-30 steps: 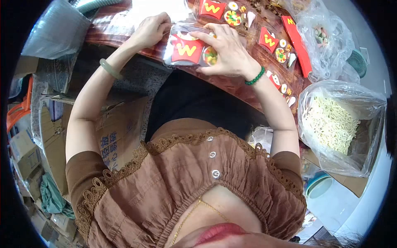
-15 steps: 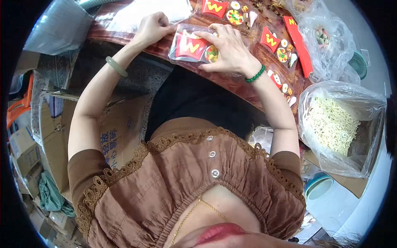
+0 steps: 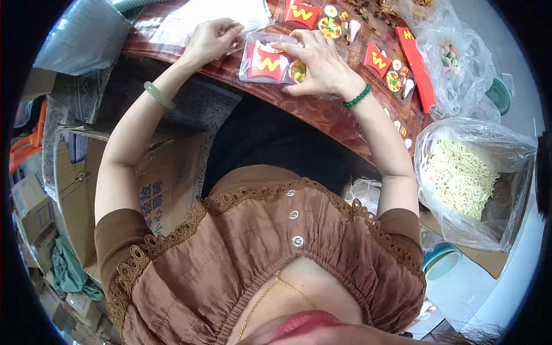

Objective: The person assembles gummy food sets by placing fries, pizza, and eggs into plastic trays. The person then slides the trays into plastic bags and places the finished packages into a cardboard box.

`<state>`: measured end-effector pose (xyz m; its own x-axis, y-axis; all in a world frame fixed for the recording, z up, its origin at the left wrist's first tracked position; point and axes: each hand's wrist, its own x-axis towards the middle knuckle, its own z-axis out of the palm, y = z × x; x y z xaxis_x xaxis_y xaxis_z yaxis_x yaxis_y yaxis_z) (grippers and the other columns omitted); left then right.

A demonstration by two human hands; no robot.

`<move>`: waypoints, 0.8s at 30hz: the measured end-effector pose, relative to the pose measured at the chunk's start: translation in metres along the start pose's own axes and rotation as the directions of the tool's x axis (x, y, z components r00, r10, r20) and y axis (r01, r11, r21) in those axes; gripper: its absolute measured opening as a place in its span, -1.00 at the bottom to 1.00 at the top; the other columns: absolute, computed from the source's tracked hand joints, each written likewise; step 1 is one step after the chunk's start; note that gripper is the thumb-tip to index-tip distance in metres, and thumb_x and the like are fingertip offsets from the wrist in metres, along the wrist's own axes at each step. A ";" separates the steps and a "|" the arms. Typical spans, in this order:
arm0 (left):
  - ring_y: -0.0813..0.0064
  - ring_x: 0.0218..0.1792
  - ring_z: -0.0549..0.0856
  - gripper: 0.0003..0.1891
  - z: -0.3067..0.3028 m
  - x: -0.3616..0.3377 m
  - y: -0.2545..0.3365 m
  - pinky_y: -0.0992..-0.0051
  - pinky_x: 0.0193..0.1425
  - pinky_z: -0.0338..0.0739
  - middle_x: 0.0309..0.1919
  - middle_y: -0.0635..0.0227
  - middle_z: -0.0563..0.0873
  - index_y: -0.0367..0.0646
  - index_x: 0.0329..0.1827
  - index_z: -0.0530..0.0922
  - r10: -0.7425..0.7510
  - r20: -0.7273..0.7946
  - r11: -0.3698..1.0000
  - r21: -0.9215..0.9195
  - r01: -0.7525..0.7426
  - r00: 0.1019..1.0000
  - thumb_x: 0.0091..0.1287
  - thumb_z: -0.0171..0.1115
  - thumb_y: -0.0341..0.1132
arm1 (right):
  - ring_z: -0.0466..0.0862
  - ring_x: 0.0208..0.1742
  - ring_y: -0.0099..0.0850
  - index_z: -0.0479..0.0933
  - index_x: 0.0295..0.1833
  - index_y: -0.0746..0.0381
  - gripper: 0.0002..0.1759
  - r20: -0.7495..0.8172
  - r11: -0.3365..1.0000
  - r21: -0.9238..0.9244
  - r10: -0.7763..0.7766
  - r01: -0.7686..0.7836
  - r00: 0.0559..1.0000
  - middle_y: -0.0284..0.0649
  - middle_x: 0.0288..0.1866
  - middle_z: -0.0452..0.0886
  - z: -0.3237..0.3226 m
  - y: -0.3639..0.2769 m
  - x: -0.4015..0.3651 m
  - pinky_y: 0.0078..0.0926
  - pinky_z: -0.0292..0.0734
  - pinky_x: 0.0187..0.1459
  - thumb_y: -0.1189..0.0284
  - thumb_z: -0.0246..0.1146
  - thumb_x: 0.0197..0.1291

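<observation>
My right hand [image 3: 322,62] lies spread over a clear plastic packet [image 3: 247,75], pressing it to the table. Inside the packet are a red fries box [image 3: 267,64] with a yellow mark and a small round pizza-like piece [image 3: 298,71], partly covered by my fingers. My left hand [image 3: 211,41] is closed just left of the packet, thumb and fingertips pinched together. Something small and clear shows at those fingertips, too faint to make out. Close to that hand is a stack of clear bags [image 3: 178,23].
More filled packets lie on the red-brown table [image 3: 339,123], one with another fries box [image 3: 302,14]. Beyond them is a long red stack of flat cartons [image 3: 416,69]. On the right stands a lined box of pale fry-shaped pieces [image 3: 460,178]. Cardboard boxes [image 3: 167,178] stand lower left.
My left hand has drawn slightly away from the packet's upper left corner, its fingers now curled together. My right hand stays spread on the packet, which has shifted slightly.
</observation>
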<state>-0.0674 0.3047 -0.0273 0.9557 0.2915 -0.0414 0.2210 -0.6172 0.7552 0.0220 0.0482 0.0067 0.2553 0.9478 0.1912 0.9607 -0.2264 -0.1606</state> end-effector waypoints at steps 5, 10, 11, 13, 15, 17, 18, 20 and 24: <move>0.45 -0.32 0.73 -0.73 0.011 -0.005 -0.011 0.42 -0.23 0.60 -0.28 0.21 0.77 -0.21 -0.05 0.65 0.383 -0.185 0.919 -0.025 -0.394 0.905 0.37 0.25 -0.19 | 0.37 0.22 -0.06 0.44 0.33 -0.14 -0.03 -0.055 0.998 -0.064 0.008 -0.012 0.998 -0.05 0.22 0.39 0.009 0.000 -0.001 -0.04 0.27 0.19 0.00 0.49 -0.40; 0.22 -0.15 0.74 -0.77 0.011 -0.017 -0.003 0.34 -0.06 0.60 -0.06 0.16 0.72 -0.25 -0.05 0.60 0.472 -0.037 0.857 0.252 -0.449 0.881 0.35 0.26 -0.30 | 0.36 0.25 -0.06 0.28 0.44 -0.11 0.09 -0.036 0.990 0.077 0.124 -0.121 0.992 -0.06 0.25 0.36 0.012 -0.006 -0.002 -0.01 0.26 0.20 -0.02 0.48 -0.37; 0.22 -0.15 0.74 -0.77 0.010 -0.017 -0.001 0.34 -0.06 0.60 -0.06 0.16 0.72 -0.25 -0.05 0.60 0.470 -0.040 0.859 0.252 -0.446 0.882 0.35 0.26 -0.30 | 0.36 0.25 -0.06 0.28 0.44 -0.11 0.09 -0.035 0.990 0.077 0.121 -0.118 0.992 -0.06 0.25 0.36 0.010 -0.007 0.000 -0.01 0.26 0.20 -0.02 0.48 -0.37; 0.08 -0.16 0.71 -0.77 0.009 -0.019 0.004 0.25 -0.07 0.57 -0.26 0.07 0.71 -0.21 -0.08 0.59 0.494 0.018 0.836 0.264 -0.481 0.869 0.34 0.22 -0.24 | 0.37 0.25 -0.07 0.23 0.46 -0.09 0.11 0.063 0.985 0.032 0.169 -0.172 0.984 -0.07 0.26 0.35 0.005 -0.013 0.003 0.04 0.28 0.18 -0.07 0.46 -0.34; 0.10 -0.16 0.72 -0.78 0.009 -0.027 0.009 0.28 -0.07 0.58 -0.19 0.07 0.71 -0.22 -0.06 0.60 0.503 -0.016 0.843 0.232 -0.486 0.864 0.34 0.24 -0.29 | 0.37 0.24 -0.06 0.24 0.46 -0.07 0.10 0.084 0.983 0.015 0.179 -0.181 0.980 -0.06 0.25 0.35 0.007 -0.015 0.002 0.06 0.30 0.15 -0.10 0.45 -0.31; 0.12 -0.16 0.73 -0.79 0.007 -0.037 0.010 0.30 -0.07 0.60 -0.13 0.08 0.72 -0.23 -0.04 0.60 0.512 -0.055 0.847 0.203 -0.492 0.857 0.33 0.25 -0.34 | 0.38 0.23 -0.06 0.25 0.45 -0.04 0.09 0.101 0.983 -0.005 0.185 -0.186 0.977 -0.05 0.24 0.35 0.008 -0.017 0.003 0.08 0.32 0.13 -0.12 0.44 -0.29; 0.10 -0.16 0.72 -0.80 0.006 -0.044 0.003 0.29 -0.08 0.60 -0.21 0.08 0.72 -0.24 -0.06 0.60 0.472 -0.123 0.870 0.222 -0.440 0.873 0.32 0.24 -0.35 | 0.37 0.23 -0.04 0.25 0.45 -0.03 0.08 0.100 0.971 -0.030 0.240 -0.239 0.966 -0.04 0.24 0.34 0.008 -0.019 0.003 0.11 0.33 0.11 -0.13 0.42 -0.27; 0.12 -0.23 0.72 -0.84 0.002 -0.056 -0.003 0.29 -0.13 0.60 -0.35 0.10 0.71 -0.24 -0.11 0.59 0.462 -0.194 0.878 0.238 -0.415 0.866 0.30 0.22 -0.40 | 0.37 0.24 -0.02 0.25 0.45 -0.01 0.07 0.095 0.955 -0.049 0.296 -0.292 0.950 -0.02 0.24 0.34 0.010 -0.027 0.002 0.13 0.34 0.09 -0.15 0.41 -0.25; 0.15 -0.31 0.71 -0.89 0.005 -0.073 0.012 0.32 -0.22 0.59 -0.35 0.11 0.70 -0.21 -0.18 0.60 0.548 -0.163 0.813 0.337 -0.475 0.821 0.27 0.26 -0.43 | 0.36 0.25 0.02 0.27 0.42 0.04 0.06 0.069 0.916 -0.041 0.402 -0.400 0.913 0.03 0.21 0.33 0.016 -0.039 0.007 0.19 0.35 0.10 -0.17 0.39 -0.23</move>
<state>-0.1339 0.2726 -0.0187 0.8736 0.0203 0.4862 -0.2093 -0.8863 0.4131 -0.0150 0.0674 -0.0009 0.6115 0.7901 0.0434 0.7821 -0.5952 -0.1842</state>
